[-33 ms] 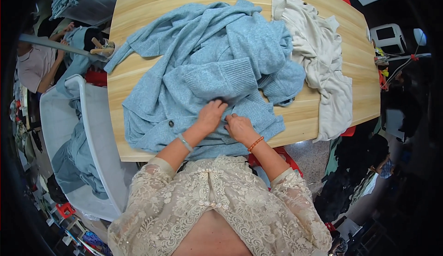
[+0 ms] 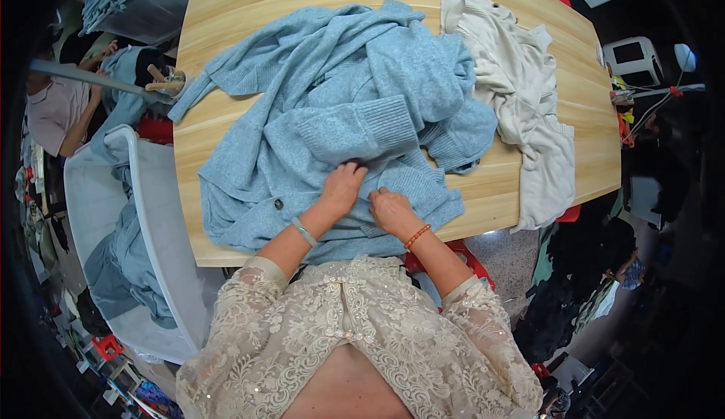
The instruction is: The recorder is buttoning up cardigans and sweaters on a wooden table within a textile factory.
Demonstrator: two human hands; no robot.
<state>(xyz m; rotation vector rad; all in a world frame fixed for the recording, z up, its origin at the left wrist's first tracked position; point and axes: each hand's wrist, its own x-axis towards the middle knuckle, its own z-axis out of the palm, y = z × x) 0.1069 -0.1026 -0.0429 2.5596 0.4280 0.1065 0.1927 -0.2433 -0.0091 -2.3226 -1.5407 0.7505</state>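
A light blue knit cardigan (image 2: 249,147) lies in a loose heap on the wooden table (image 2: 589,155), with ribbed cuffs and bands showing. One dark button (image 2: 279,204) sits on its near front. My left hand (image 2: 344,190) is closed on the knit just below a ribbed cuff (image 2: 377,126), its fingertips partly sunk in the folds. Close beside it on the right, my right hand (image 2: 390,211) has its fingers curled in, gripping the same cardigan near its front edge. What lies under the fingers is hidden.
A cream knit garment (image 2: 521,94) with buttons lies along the table's right side. Left of the table stands a white plastic bin (image 2: 147,215) holding blue-grey knitwear. A clamp-like wooden fitting (image 2: 165,79) is at the left edge. Another person (image 2: 60,109) works at far left.
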